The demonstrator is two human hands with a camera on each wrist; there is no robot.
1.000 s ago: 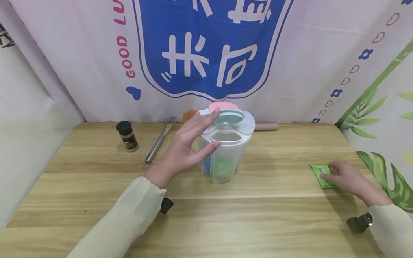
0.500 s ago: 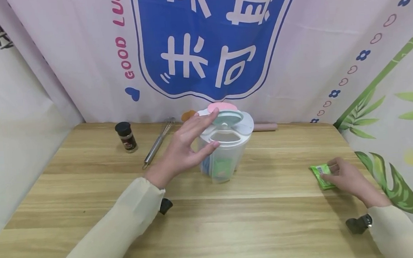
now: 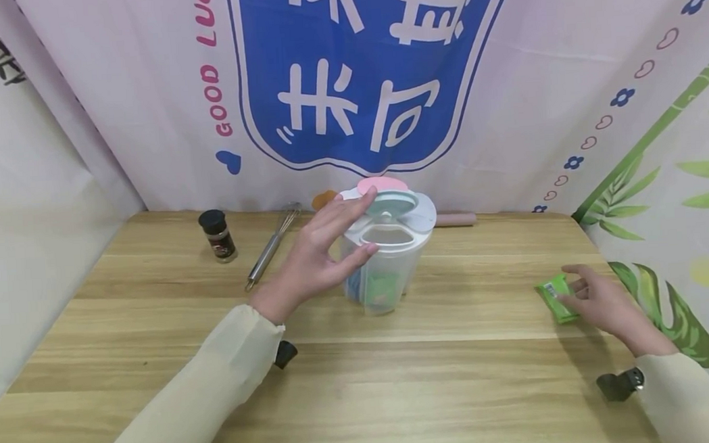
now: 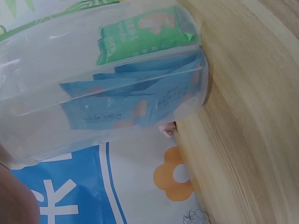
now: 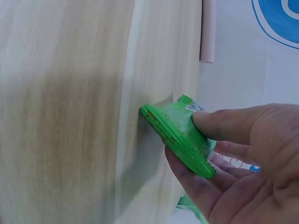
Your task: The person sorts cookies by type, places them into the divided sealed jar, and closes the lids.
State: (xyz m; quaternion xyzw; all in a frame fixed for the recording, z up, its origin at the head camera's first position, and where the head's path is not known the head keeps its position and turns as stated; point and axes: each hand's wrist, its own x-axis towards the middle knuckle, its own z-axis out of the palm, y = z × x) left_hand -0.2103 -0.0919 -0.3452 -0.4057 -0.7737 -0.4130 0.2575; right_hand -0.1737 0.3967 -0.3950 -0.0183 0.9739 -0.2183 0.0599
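Note:
A clear storage container [image 3: 399,273] with a white lid stands upright mid-table, its teal flap [image 3: 395,204] raised over an opening. My left hand [image 3: 316,254] is at the lid's left side, thumb and fingers spread and fairly straight, fingertips at the flap and thumb tip by the opening's rim. Inside the container are a green packet [image 4: 145,35] and several blue packets [image 4: 117,105]. At the table's right, my right hand [image 3: 606,308] pinches another small green packet [image 5: 180,135] between thumb and fingers, its crimped edge facing the right wrist camera.
A black-capped spice jar [image 3: 218,236] and a metal whisk [image 3: 271,250] are at the back left. A pinkish rod [image 3: 456,219] lies behind the container, near the printed curtain [image 3: 170,90] along the table's back edge.
My right hand has lifted slightly, and the green packet has tilted with it in its fingers. The left hand and the container have stayed in place.

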